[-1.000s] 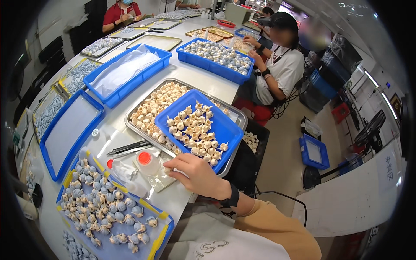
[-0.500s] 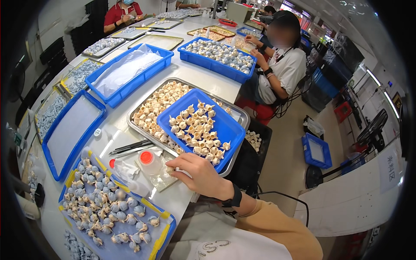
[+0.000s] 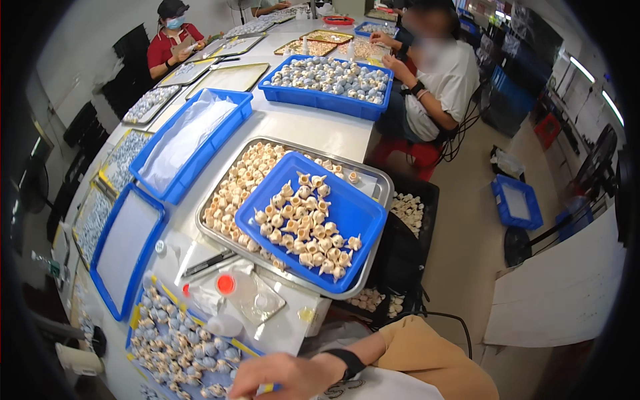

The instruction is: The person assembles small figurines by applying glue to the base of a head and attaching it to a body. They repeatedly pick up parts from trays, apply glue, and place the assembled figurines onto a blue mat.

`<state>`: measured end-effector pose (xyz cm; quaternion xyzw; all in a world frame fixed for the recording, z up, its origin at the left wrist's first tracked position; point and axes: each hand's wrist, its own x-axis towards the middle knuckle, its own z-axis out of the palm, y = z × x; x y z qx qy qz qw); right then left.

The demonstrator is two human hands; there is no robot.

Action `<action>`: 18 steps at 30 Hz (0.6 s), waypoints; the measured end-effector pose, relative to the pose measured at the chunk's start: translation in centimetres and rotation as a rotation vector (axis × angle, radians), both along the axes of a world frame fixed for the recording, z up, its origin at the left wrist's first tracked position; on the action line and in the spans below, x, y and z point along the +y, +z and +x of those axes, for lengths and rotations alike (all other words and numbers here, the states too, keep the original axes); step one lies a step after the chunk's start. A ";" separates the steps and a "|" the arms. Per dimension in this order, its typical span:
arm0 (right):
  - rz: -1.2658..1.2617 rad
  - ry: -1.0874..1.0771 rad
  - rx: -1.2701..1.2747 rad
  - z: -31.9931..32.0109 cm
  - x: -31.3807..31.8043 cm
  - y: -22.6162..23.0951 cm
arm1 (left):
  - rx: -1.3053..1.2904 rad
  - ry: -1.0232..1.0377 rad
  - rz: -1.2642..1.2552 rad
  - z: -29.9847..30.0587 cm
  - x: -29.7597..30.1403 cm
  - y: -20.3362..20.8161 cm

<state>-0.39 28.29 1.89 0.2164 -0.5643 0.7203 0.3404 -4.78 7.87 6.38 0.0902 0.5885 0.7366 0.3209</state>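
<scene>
My right hand (image 3: 283, 377), with a black band at the wrist, is at the lower edge over the near corner of a yellow-edged tray (image 3: 257, 352). Its fingers are bent together; whatever is in their tips is cut off by the frame's edge. In that tray lie many small cream figure pieces with blue-grey rounded parts (image 3: 175, 331). My left hand is out of view. Just beyond the right hand are a red-capped clear bottle (image 3: 227, 285) and a flat clear bag (image 3: 261, 303). A blue bin (image 3: 357, 223) holds hollow cream pieces with pointed tips (image 3: 310, 227).
The blue bin rests on a metal tray (image 3: 200, 217) of more cream pieces. Black pens (image 3: 208, 263) lie beside it. Farther off stand a paper-lined blue bin (image 3: 175, 193) and a full blue bin (image 3: 320, 99). Two people (image 3: 433, 80) (image 3: 175, 47) work at the table.
My right hand has left the clear bag and come down toward me, to the near corner of the yellow-edged tray. The whole view has shifted a little.
</scene>
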 end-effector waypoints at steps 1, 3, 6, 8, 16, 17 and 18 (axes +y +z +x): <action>0.020 -0.046 0.025 -0.3 0.5 0.3 | -0.005 0.018 -0.051 -0.2 0.9 0.2; 0.021 -0.096 0.045 -0.9 0.5 0.2 | 0.016 -0.077 -0.047 -0.9 2.2 1.1; -0.043 -0.067 0.021 -1.5 1.0 0.1 | 0.010 -0.100 -0.093 -1.4 4.1 2.2; -0.128 0.003 -0.022 -1.3 1.2 -1.0 | 0.046 0.073 -0.141 -1.2 4.8 1.4; -0.381 0.098 -0.183 -0.8 4.2 -1.8 | -0.027 -0.070 -0.187 -1.8 9.3 2.5; -0.402 0.113 -0.190 -0.9 4.4 -1.8 | -0.022 -0.055 -0.186 -1.8 9.9 2.6; -0.358 0.130 -0.186 -1.0 4.7 -1.8 | -0.016 -0.046 -0.186 -1.6 10.2 2.7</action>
